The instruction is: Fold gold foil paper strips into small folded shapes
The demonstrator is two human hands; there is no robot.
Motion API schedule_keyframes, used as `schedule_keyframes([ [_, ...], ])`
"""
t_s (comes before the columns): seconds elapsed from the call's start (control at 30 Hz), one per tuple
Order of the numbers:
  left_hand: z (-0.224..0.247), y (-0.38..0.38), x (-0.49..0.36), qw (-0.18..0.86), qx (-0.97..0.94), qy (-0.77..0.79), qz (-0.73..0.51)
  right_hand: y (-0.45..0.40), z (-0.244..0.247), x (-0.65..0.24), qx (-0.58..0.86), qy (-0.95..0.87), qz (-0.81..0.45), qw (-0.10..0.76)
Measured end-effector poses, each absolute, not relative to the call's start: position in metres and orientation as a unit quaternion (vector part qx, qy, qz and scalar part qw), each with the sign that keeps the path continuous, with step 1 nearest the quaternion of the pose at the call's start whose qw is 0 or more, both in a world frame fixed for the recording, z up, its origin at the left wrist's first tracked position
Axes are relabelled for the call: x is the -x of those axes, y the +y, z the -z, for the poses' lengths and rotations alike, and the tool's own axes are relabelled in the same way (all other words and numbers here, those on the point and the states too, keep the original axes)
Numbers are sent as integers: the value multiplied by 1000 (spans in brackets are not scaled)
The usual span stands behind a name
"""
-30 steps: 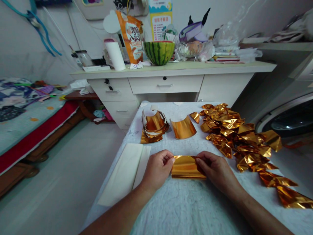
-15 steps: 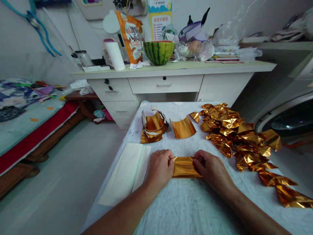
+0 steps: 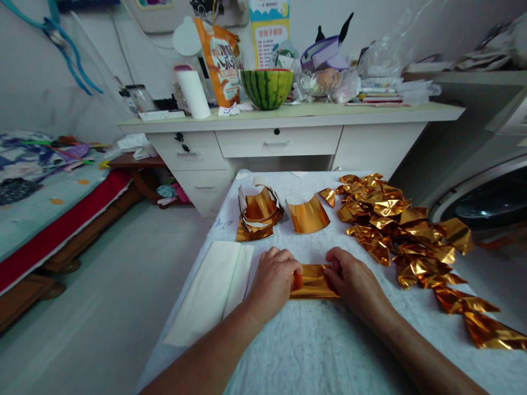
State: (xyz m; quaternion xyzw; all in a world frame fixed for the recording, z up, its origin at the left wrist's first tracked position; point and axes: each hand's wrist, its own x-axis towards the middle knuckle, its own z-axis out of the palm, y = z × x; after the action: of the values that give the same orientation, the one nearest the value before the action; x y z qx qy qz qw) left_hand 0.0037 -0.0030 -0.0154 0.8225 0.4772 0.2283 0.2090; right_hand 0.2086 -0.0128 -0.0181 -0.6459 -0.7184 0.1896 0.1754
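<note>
A flat, folded strip of gold foil paper point(image 3: 315, 282) lies on the cloth-covered table between my hands. My left hand point(image 3: 278, 280) grips its left end, fingers bent over the top edge. At the right end, the thumb and curled fingers of my right hand point(image 3: 356, 280) pinch the foil. Beyond them rest a curved gold foil sheet point(image 3: 308, 215) and a stack of curled gold foil sheets point(image 3: 260, 211). White folded paper point(image 3: 212, 291) lies left of my left hand. To the right spreads a heap of folded gold foil pieces point(image 3: 391, 219).
Behind the table stands a white desk point(image 3: 280, 142) with a watermelon half point(image 3: 267, 88), an orange snack bag point(image 3: 220, 66) and a paper roll point(image 3: 194, 93). A bed point(image 3: 78, 203) is at the left, a washing machine point(image 3: 489, 186) at the right.
My left hand has shifted slightly right, and its fingers now reach further over the foil's top. My right hand has stayed at the right end, with its knuckles raised a little.
</note>
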Motion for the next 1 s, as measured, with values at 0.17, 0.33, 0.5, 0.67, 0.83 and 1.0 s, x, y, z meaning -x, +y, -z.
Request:
schedule_keyframes([
  [0.17,16,0,0,242,-836,448,-203,-12,16,-211,593,-757,-213,174],
  [0.33,10,-2,0,237,-838,458,-181,-11,13,-216,570,-767,-227,188],
  [0.5,8,-8,-2,210,-838,478,-156,-16,-1,-210,544,-803,-181,164],
  [0.67,9,-13,-5,180,-842,493,-126,-27,-8,-193,568,-814,-62,101],
  [0.83,6,-16,-4,182,-844,493,-108,-31,1,-185,582,-809,-8,78],
  [1.0,5,-18,3,211,-848,475,-101,-36,4,-181,600,-798,14,58],
])
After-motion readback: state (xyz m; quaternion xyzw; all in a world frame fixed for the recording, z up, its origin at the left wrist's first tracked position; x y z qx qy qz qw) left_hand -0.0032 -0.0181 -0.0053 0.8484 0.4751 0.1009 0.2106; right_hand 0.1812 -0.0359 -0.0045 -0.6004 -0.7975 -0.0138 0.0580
